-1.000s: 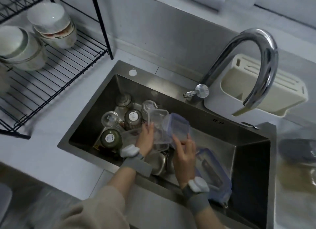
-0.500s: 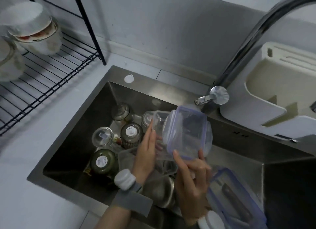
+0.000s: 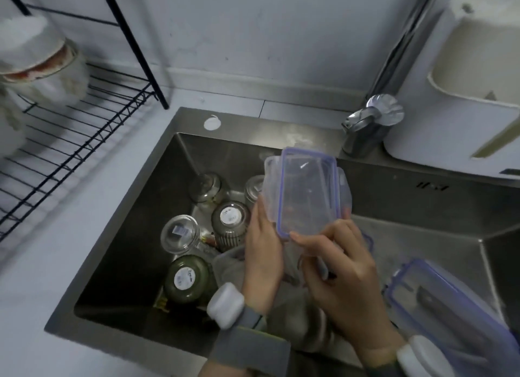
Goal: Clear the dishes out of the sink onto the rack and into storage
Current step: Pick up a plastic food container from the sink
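Since the earlier frame the clear container [image 3: 302, 196] has been raised higher above the sink [image 3: 121, 236] and turned so that its purple-rimmed lid faces the camera, apparently so that the pair can be carried out together.

The sink is the largest thing in view; its basin holds the remaining dishes. To the left, on the counter, the black wire rack [image 3: 73, 140] is seen with stacked bowls [image 3: 42, 70] already on it, which is judged to be where cleared items are set to drain. At the lower right a second purple-rimmed container [image 3: 450, 300] is left lying in the sink. Four jars [image 3: 180, 234] are stood mouth-down on the basin floor, presumably to let water run off.

The container is held over the basin, clear of the jars. It is supported along its left side by the left hand [image 3: 263, 253], fingers extended against the wall. Its lower edge is pinched by the right hand [image 3: 343, 267], fingers curled round the rim.
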### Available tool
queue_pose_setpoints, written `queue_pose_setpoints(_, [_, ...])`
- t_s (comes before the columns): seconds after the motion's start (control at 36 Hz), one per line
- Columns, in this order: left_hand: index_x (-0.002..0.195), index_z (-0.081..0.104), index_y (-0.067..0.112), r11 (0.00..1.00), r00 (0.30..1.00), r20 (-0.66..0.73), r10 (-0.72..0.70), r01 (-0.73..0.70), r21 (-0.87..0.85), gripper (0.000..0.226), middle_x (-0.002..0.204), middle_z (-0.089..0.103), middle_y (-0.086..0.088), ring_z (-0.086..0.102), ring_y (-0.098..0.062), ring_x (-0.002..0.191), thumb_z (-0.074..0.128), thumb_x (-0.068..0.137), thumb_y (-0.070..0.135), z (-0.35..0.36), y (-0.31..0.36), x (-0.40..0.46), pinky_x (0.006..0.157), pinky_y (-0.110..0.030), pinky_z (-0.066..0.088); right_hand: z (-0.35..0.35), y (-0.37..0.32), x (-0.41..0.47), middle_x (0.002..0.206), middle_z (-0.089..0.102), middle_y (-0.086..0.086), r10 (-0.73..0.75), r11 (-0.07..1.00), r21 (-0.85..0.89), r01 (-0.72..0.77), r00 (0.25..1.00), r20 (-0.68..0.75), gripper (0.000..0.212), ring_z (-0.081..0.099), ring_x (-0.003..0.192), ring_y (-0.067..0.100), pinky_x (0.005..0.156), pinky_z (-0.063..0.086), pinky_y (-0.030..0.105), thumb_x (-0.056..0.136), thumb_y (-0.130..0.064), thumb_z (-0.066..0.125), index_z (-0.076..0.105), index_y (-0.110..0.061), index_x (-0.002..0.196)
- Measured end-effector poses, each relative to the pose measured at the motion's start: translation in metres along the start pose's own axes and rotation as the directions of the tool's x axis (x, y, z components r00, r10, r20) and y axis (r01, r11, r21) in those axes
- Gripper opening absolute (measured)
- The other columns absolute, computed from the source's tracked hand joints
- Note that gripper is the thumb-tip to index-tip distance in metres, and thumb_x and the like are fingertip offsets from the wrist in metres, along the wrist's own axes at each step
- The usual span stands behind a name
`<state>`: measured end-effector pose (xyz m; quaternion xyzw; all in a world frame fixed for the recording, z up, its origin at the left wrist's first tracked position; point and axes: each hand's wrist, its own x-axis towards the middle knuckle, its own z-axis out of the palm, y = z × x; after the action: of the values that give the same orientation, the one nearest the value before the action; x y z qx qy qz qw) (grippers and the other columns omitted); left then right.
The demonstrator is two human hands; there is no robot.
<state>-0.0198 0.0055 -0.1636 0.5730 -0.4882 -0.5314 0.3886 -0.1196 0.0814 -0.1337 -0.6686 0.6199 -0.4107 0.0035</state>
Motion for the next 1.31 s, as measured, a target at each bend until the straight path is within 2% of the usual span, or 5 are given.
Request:
queue_pose_setpoints(0.17, [0.13,0.059,0.012,0.983,0.996,0.088,-0.014,0.03,-0.182,0.116,0.128,0.063,-0.013,0.056,-0.026,0.123,0.016,0.061,0.095,-0.001,0.02,-0.006,0.108,-0.041,0.041,-0.001,-0.004,0.002,0.076,0.044,0.003,0.01,1.0,-0.01,-0.01,1.0,-0.018,0.023,0.042,0.076,0.016,0.105,0.031,0.067,0.07,0.011,0.064,0.07,-0.005,0.086])
queue_pose_setpoints(0.28, [0.11,0.069,0.007,0.912,0.983,0.184,-0.026,0.099,-0.397,0.11,0.096,0.074,-0.012,0.072,-0.022,0.091,0.026,0.061,0.095,-0.002,0.027,-0.016,0.074,-0.027,0.056,-0.003,-0.002,0.001,0.074,0.045,0.004,-0.023,1.0,-0.022,0.023,1.0,-0.011,0.022,0.046,0.074,0.02,0.111,0.024,0.065,0.069,0.013,0.064,0.069,-0.004,0.082])
queue_pose_setpoints(0.64, [0.115,0.066,0.018,0.966,0.997,0.065,0.051,-0.032,-0.255,0.035,0.103,0.073,0.002,0.069,-0.01,0.097,0.071,0.085,0.036,-0.005,0.026,-0.017,0.086,-0.027,0.053,-0.016,-0.003,0.002,0.099,0.057,-0.005,0.074,0.963,0.248,-0.104,0.989,0.13,0.028,0.053,0.108,0.014,0.108,0.032,0.053,0.073,-0.008,0.064,0.07,-0.021,0.098])
queue_pose_setpoints(0.92, [0.129,0.057,0.03,0.986,0.936,0.325,0.137,-0.096,-0.139,0.054,0.12,0.067,0.011,0.062,-0.003,0.112,0.072,0.079,0.04,0.001,0.023,-0.021,0.097,-0.032,0.049,-0.017,0.014,0.006,0.102,0.073,0.002,0.768,0.293,0.762,-0.578,0.616,0.173,0.029,0.07,0.097,0.02,0.077,0.059,0.031,0.085,-0.037,0.061,0.067,-0.019,0.107])
queue_pose_setpoints(1.31, [0.145,0.039,0.033,0.994,0.916,0.388,0.104,-0.083,-0.072,0.075,0.136,0.057,0.01,0.053,-0.006,0.126,0.07,0.079,0.045,0.002,0.022,-0.023,0.109,-0.04,0.04,-0.024,0.024,0.004,0.098,0.074,0.007,0.754,0.306,0.758,-0.576,0.632,0.176,0.03,0.071,0.092,0.021,0.071,0.057,0.024,0.085,-0.028,0.064,0.067,-0.01,0.109])
